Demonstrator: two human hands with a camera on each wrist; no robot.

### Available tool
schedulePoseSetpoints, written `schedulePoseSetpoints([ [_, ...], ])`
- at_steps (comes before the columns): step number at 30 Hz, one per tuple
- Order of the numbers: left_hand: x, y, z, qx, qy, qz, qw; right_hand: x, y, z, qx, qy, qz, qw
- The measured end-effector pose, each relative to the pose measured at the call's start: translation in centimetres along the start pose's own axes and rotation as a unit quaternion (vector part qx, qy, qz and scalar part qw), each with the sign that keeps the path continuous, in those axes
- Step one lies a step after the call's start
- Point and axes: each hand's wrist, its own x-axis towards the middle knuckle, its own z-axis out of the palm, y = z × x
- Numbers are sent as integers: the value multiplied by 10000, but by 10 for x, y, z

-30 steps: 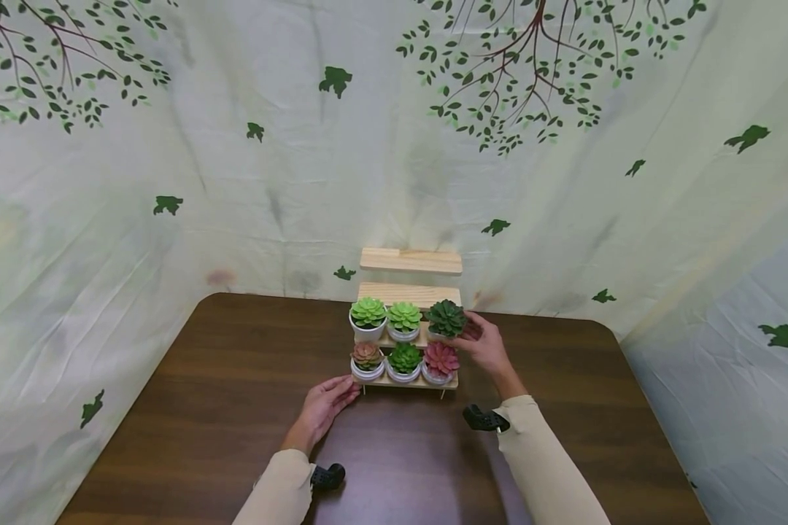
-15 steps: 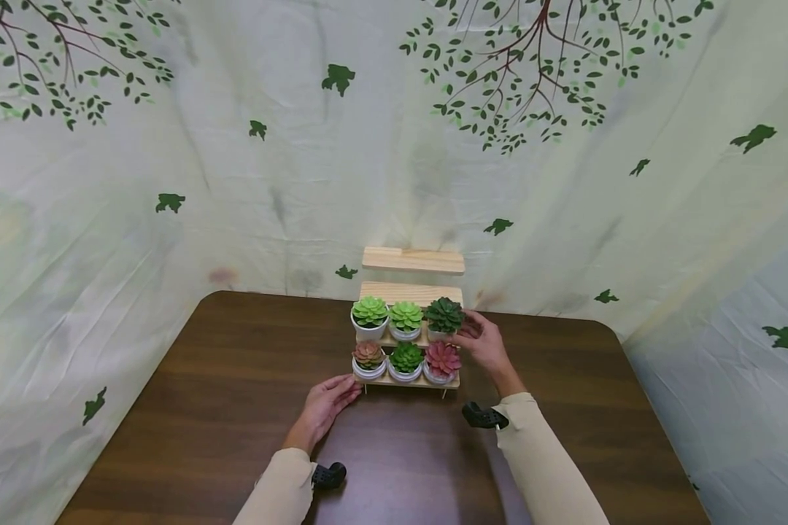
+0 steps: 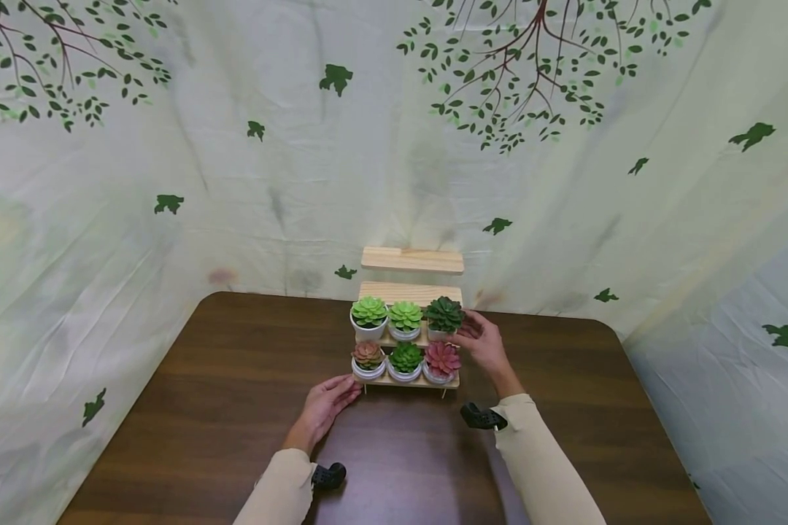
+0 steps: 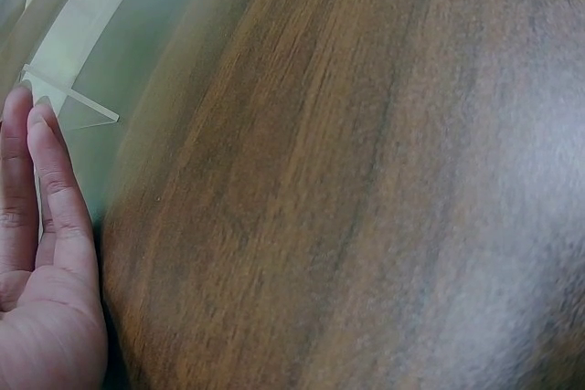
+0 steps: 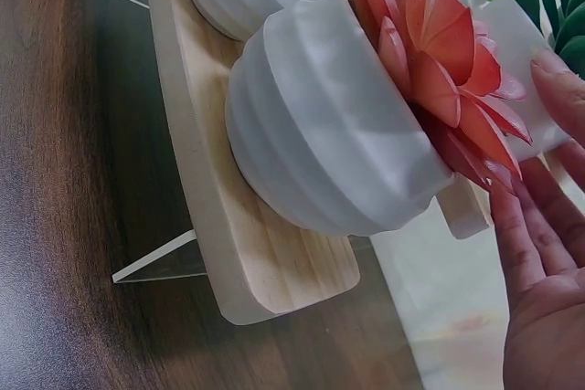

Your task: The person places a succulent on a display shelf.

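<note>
A small tiered wooden shelf stands on the table with several potted succulents on its two lower tiers. My right hand pinches the white pot of the dark green succulent at the right end of the second tier. In the right wrist view the thumb lies on that pot, and the fingers are beneath and beside it. Below sits the pink-red succulent in its ribbed white pot. My left hand has its fingers extended, fingertips right at the front left corner of the shelf, near a clear leg.
On the bottom tier are a brownish succulent and a green one; two light green ones stand above. The brown table meets a leaf-printed cloth behind the shelf. The top two tiers hold no pots.
The dark green succulent has shifted very slightly left and settled upright on its tier, with the right hand still at its pot. The left hand stays at the shelf corner.
</note>
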Motion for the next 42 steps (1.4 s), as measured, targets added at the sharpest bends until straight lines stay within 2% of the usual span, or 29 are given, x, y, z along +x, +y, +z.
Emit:
schedulePoseSetpoints([
  [9,-1,0,2,-18,-69,-40,10000,-2,-1,0,137,205,51,9997],
  [18,2,-2,3,29,-10,-38,10000,-3,2,-2,67,199,57,9998],
  [28,2,1,0,59,-196,-101,9997,-7,4,-5,-256,295,-380,9985],
  [37,2,8,-3,767,-232,-53,9968,-15,6,-10,-814,130,-384,9959],
  [40,1,12,-5,1276,-241,57,9915,-20,4,-11,-1045,137,-323,9939],
  [42,0,16,-5,1787,-186,205,9835,-23,3,-12,-1326,165,-352,9904],
])
